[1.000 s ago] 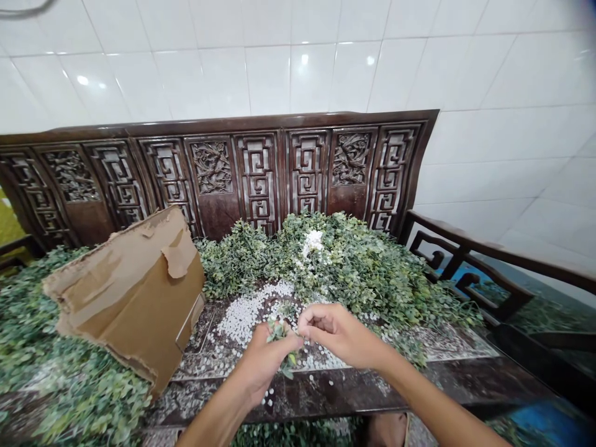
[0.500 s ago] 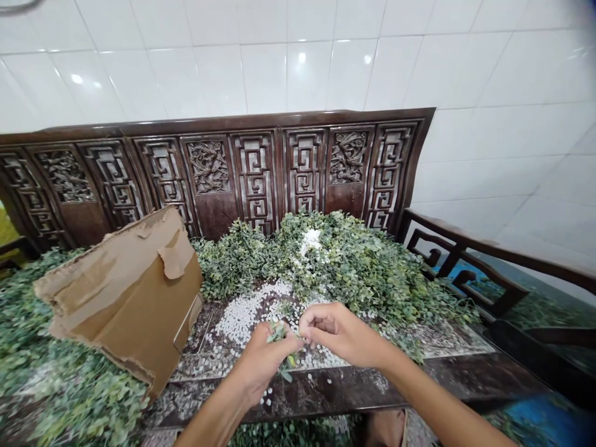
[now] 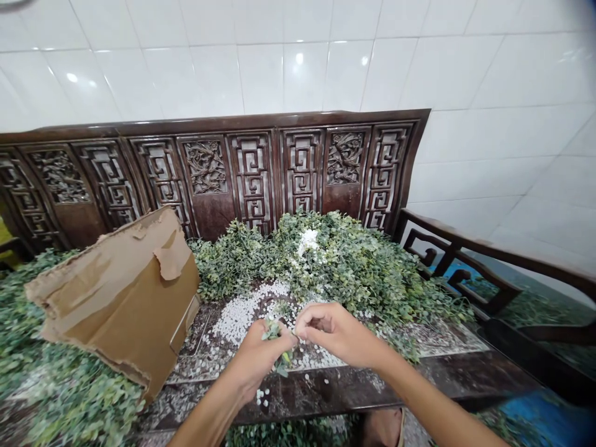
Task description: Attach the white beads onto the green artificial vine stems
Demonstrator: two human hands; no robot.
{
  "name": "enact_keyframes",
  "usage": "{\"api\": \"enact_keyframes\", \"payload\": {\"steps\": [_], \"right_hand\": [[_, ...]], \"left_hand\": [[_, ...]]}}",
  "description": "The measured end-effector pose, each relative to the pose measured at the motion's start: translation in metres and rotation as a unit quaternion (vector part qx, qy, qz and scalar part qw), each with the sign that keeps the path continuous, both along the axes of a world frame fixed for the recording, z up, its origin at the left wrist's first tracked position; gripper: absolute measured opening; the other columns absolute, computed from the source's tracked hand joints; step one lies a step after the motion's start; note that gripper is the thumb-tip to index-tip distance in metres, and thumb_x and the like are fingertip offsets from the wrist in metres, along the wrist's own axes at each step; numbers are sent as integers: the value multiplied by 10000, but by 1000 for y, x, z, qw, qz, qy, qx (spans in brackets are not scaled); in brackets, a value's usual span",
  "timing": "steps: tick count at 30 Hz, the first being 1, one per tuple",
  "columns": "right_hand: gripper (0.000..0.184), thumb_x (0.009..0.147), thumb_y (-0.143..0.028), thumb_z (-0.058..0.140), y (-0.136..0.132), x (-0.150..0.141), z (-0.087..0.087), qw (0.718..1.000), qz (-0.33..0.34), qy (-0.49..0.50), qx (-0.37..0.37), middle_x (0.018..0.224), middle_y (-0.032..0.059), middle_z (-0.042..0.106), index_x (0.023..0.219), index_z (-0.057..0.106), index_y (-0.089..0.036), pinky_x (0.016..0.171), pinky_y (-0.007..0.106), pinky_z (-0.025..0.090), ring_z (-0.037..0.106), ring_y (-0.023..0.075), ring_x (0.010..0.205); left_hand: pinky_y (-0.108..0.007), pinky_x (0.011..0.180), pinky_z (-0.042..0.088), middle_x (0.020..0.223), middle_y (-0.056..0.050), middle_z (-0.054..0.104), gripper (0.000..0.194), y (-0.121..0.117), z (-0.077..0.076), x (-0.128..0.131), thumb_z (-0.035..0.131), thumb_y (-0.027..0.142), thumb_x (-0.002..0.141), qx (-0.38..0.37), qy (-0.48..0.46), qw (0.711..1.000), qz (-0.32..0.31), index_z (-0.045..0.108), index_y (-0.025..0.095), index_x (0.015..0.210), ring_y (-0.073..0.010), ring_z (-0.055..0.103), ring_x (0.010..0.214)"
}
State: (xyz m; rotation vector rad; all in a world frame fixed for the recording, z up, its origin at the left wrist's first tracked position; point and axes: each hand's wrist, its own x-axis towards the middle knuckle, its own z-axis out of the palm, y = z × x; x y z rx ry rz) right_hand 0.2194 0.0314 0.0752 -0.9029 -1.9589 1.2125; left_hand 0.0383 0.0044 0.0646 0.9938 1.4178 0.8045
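Observation:
My left hand (image 3: 258, 354) is closed around a small leafy green sprig (image 3: 279, 347), and its lower leaves stick out under my fingers. My right hand (image 3: 338, 335) is bunched at the top of the sprig with its fingertips against it. Whether those fingertips pinch anything small is hidden. Just beyond both hands lies a scattered heap of small white pieces (image 3: 242, 316) on a dark, carved wooden bench seat (image 3: 326, 388). A few white pieces lie near the seat's front edge under my left hand.
A large pile of green leafy sprigs (image 3: 358, 273) with a white cluster (image 3: 308, 242) fills the back of the seat. A torn cardboard sheet (image 3: 116, 304) leans on more foliage at left. Behind stands a carved wooden backrest (image 3: 209, 167); an armrest (image 3: 465, 261) is at right.
The whole view has drifted slightly, with the bench shifting a little left. My hands stay together around the sprig with no clear change in grip.

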Motion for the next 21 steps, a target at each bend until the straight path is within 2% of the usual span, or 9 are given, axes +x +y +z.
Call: {"api": "enact_keyframes", "payload": {"steps": [7, 12, 15, 18, 21], "right_hand": [[84, 821, -226, 645, -1, -2, -1, 999, -31, 4, -16, 769, 30, 703, 793, 703, -172, 671, 272, 473, 619, 148, 711], [109, 838, -251, 637, -1, -1, -4, 999, -20, 5, -33, 767, 29, 694, 832, 712, -171, 629, 266, 436, 590, 140, 684], [97, 821, -264, 667, -2, -1, -4, 998, -24, 38, -48, 722, 1, 637, 827, 649, -169, 609, 257, 410, 547, 126, 652], [165, 812, -278, 688, -2, -1, -4, 994, -15, 78, -77, 717, -21, 598, 839, 554, -186, 610, 251, 400, 529, 118, 651], [189, 822, -285, 678, -3, 1, -3, 993, -6, 74, -87, 723, -21, 589, 827, 511, -196, 619, 255, 403, 527, 120, 657]], "left_hand": [[-318, 776, 389, 819, -18, 614, 342, -1, 5, 1, 725, 344, 600, -22, 36, 999, 3, 540, 195, 845, -239, 557, 884], [-296, 756, 390, 777, 10, 592, 307, -2, 7, 2, 706, 323, 604, -11, 52, 999, -8, 525, 197, 818, -211, 557, 838], [-281, 733, 390, 747, 31, 572, 297, -2, 8, 2, 696, 317, 605, 0, 50, 999, -14, 517, 198, 810, -189, 550, 793], [-274, 706, 380, 733, 34, 577, 289, -3, 8, 2, 701, 312, 600, 6, 54, 998, -16, 520, 198, 795, -180, 539, 759], [-275, 696, 372, 729, 29, 586, 262, -4, 8, 2, 695, 311, 613, 13, 55, 998, -23, 526, 196, 778, -178, 537, 745]]}}
